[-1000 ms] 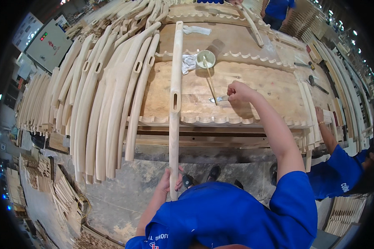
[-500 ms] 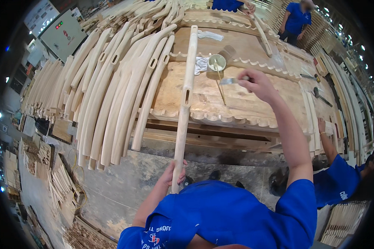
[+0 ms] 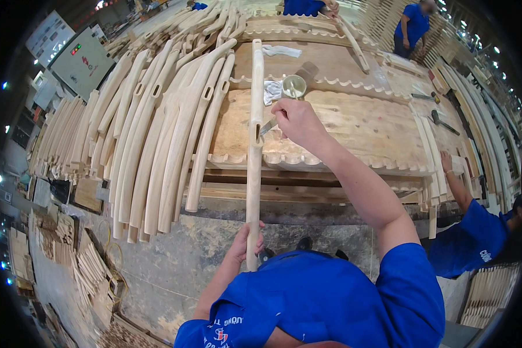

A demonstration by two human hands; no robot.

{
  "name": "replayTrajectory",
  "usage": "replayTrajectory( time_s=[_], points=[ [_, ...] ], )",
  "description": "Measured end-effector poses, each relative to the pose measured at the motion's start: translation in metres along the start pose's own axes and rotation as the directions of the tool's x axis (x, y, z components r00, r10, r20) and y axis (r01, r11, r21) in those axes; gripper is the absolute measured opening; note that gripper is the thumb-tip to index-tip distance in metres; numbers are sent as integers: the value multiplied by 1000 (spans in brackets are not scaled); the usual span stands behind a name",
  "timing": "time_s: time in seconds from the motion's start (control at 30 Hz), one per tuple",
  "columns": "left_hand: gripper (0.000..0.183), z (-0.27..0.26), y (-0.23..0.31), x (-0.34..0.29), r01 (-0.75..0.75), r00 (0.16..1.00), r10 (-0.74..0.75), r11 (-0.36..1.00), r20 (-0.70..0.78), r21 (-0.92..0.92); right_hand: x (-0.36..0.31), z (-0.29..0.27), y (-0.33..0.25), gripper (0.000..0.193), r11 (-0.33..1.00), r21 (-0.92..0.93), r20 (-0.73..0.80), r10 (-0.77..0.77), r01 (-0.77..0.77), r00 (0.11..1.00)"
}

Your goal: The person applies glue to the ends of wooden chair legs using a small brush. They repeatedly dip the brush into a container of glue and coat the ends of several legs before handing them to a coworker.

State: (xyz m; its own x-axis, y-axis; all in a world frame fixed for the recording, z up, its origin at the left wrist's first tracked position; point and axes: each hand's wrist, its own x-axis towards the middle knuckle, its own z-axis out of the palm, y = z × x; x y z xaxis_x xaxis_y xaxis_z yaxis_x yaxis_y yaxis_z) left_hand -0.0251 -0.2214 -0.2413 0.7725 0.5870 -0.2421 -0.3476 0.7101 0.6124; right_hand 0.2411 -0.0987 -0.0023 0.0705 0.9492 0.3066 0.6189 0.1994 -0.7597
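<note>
A long pale wooden rail (image 3: 253, 191) stretches from my body across the bench. My left hand (image 3: 239, 242) is closed around its near end. In my right hand (image 3: 298, 120) is a small flat-ended grey tool (image 3: 268, 125), gripped between closed fingers. Its tip is at the oval slot in the rail, touching or very close; whether it enters the slot I cannot tell. Just beyond my right hand stands a round pot (image 3: 294, 86) of pale stuff with a stick in it. A white cloth (image 3: 272, 91) lies beside the pot.
Slotted wooden pieces (image 3: 174, 133) are stacked to the left. Scalloped strips (image 3: 325, 161) run along the workbench (image 3: 354, 127). A hammer (image 3: 441, 122) lies at the right. One co-worker's arm (image 3: 459, 188) reaches in from the right; others stand at the far side.
My right hand has moved left and nearer, bringing the tool from beside the pot to the rail's slot. My left hand still holds the rail. The whole view has shifted slightly.
</note>
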Motion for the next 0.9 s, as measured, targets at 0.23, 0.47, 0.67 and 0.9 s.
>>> replayTrajectory(
  time_s=[0.23,0.47,0.67,0.9],
  points=[
    [56,4,-2,0,-31,999,31,999,-20,-8,-4,21,13,18,998,-60,-59,-11,8,998],
    [56,9,-1,-4,-31,989,61,978,-138,207,0,16,32,17,999,-31,170,37,-32,985],
    [55,2,-8,-7,-37,987,62,985,-150,168,19,-11,12,15,963,-43,359,265,-268,895],
    [52,3,-6,-8,-37,985,66,983,-158,179,7,-4,16,18,932,93,381,293,-352,877]
  ],
)
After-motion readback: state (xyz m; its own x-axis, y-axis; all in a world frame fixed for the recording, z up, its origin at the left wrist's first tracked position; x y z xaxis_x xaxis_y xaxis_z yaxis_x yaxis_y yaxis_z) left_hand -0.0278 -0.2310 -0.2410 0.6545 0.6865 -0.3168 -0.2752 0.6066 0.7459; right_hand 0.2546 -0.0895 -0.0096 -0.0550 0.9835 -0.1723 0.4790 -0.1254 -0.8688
